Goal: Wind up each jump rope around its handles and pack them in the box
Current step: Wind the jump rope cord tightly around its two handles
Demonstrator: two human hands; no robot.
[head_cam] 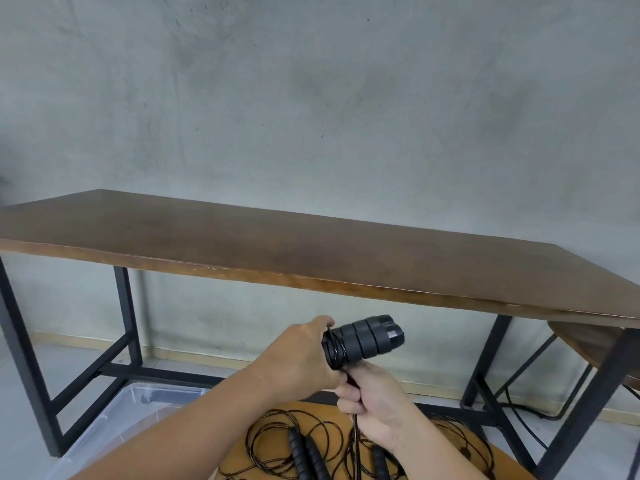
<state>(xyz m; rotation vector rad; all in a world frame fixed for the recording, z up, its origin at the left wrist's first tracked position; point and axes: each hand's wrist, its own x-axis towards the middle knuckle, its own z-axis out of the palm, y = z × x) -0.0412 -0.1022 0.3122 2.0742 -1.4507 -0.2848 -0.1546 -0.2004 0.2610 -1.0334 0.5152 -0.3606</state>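
My left hand (301, 355) grips the pair of black ribbed jump rope handles (367, 337), held side by side in front of the table edge. Several turns of thin black rope (334, 351) wrap the handles near my fingers. Just below, my right hand (372, 407) pinches the loose rope, which hangs down from it. More jump ropes (304, 448) with black handles lie tangled on a round wooden stool (505, 459) under my arms. A clear plastic box (114, 420) stands on the floor at lower left.
A long brown wooden table (311, 251) on black metal legs spans the view against a grey concrete wall. A second round stool (588, 344) sits under the table's right end, with a black cable on the floor behind it.
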